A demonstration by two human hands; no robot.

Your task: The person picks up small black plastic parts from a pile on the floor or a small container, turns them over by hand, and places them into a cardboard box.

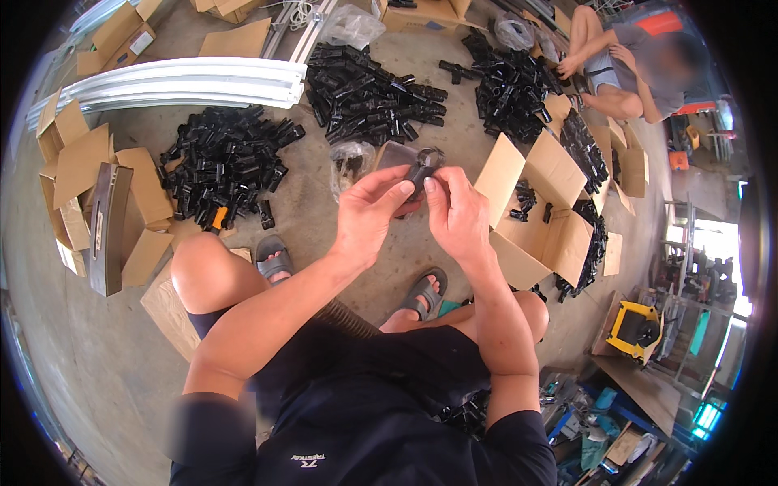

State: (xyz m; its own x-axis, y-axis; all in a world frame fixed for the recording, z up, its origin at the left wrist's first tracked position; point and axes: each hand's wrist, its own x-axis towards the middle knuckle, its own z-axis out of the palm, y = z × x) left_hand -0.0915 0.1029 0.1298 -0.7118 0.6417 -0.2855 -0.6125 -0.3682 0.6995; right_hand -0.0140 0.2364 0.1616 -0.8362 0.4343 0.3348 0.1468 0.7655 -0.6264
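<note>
Left hand (365, 212) and right hand (460, 209) pinch a black fitting (422, 168); floor (312, 202) runs between edges of pile (231, 158) and carton (517, 259).

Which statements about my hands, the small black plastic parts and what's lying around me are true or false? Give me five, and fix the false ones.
1. The left hand and right hand both touch a small black plastic part. True.
2. The open brown cardboard box on the right holds no black parts. False: a few loose black plastic parts lie inside.
3. A small bright-orange object is at the near edge of the left-hand heap of black plastic parts. True.
4. The feet wear laced boots. False: they wear grey open-toed sandals.
5. Long silvery metal lengths lie beyond that heap. True.
</note>
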